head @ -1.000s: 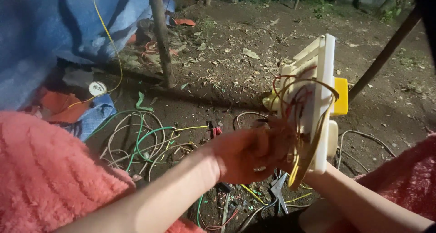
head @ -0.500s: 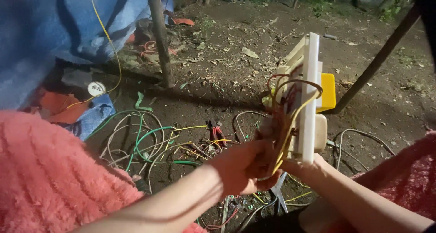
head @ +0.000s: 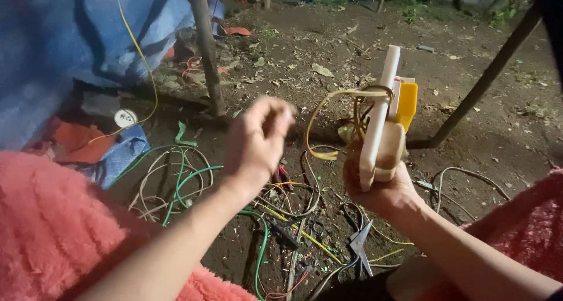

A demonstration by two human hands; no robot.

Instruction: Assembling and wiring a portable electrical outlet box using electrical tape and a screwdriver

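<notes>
My left hand (head: 258,139) has let go of the wire bundle and pulled back to the left, fingers loosely curled and apart from the white board (head: 378,119). My right hand (head: 381,186) has turned that board edge-on, so its yellow wires (head: 346,110) now loop free.

The panel (head: 380,110) is cream-white, with a yellow block (head: 407,104) and yellow wire loops (head: 328,110). Green and white cables (head: 176,181) lie on brown dirt ground (head: 352,43). The tarp (head: 64,43) is blue, the fuzzy sleeve (head: 47,236) pink.
</notes>
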